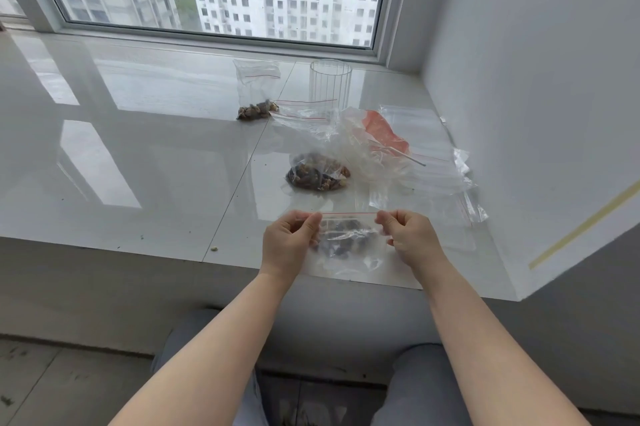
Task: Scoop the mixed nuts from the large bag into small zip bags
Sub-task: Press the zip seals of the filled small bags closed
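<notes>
A small clear zip bag (348,242) with a red seal line and some mixed nuts inside hangs between my hands near the sill's front edge. My left hand (289,240) pinches its top left corner and my right hand (410,236) pinches its top right corner. Behind it the large crumpled clear bag (349,148) lies on the sill, with a dark heap of mixed nuts (317,174) in its left end. Another small zip bag with nuts (256,103) lies farther back.
A clear ribbed plastic cup (330,84) stands near the window. Several flat zip bags (429,169) and an orange-printed wrapper (386,134) lie at the right, close to the white wall. The glossy white sill (138,148) has crumbs near its front edge (214,248).
</notes>
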